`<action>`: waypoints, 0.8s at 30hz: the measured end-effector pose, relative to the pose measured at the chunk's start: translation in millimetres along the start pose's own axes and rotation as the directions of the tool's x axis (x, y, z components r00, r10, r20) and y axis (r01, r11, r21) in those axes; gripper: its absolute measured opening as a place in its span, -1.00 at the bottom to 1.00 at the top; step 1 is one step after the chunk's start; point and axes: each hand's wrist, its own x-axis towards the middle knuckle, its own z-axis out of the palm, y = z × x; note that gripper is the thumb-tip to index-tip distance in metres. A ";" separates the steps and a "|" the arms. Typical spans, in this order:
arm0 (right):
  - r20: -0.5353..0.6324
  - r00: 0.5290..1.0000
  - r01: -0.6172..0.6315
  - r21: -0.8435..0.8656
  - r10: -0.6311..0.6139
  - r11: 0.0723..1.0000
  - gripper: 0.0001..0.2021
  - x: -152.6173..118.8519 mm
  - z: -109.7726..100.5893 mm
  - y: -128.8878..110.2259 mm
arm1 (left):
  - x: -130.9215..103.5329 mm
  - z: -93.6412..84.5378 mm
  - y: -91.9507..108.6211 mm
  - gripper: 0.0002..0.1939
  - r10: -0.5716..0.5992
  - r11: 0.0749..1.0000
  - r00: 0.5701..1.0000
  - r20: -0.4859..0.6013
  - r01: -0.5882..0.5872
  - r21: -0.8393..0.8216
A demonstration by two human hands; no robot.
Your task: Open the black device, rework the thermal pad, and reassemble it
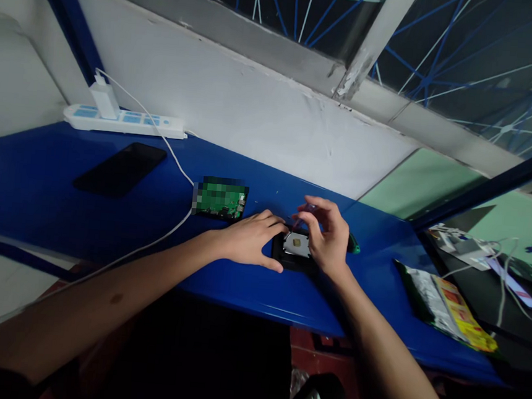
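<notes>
My left hand (255,239) rests on the left side of a small black device case (295,264), its fingers along the top left and its thumb at the near left corner. Inside the case sits a silver metal plate (296,244) with a tan square at its middle. My right hand (329,233) pinches a slim screwdriver (297,222) with a purplish, see-through handle, its shaft slanting down to the plate's upper left corner. Part of the case's right side is hidden behind that hand. A green circuit board (222,199) lies to the left, partly blurred out by blocky pixels.
A black phone (120,168) lies on the blue table (258,292). Behind it is a white power strip (126,121) with a charger and a white cable (172,152). A yellow and silver packet (452,306) is on the right. Tiny screw-like bits lie behind the case.
</notes>
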 end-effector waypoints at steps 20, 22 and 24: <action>-0.316 0.948 -0.116 -0.218 0.042 0.969 -0.65 15.7 -29.4 45.4 | -1.5 -4.4 0.4 -0.11 -0.070 0.997 0.993 0.089 0.071 -0.005; -0.259 0.964 -0.140 -0.312 0.058 0.940 -0.66 18.9 -35.5 51.0 | -1.4 -4.4 0.5 -0.11 -0.073 0.997 0.993 0.089 0.073 0.000; -0.178 0.981 -0.147 -0.438 0.075 0.887 -0.65 20.7 -40.6 57.1 | -1.3 -4.0 0.7 -0.12 -0.069 0.998 0.995 0.074 0.069 0.004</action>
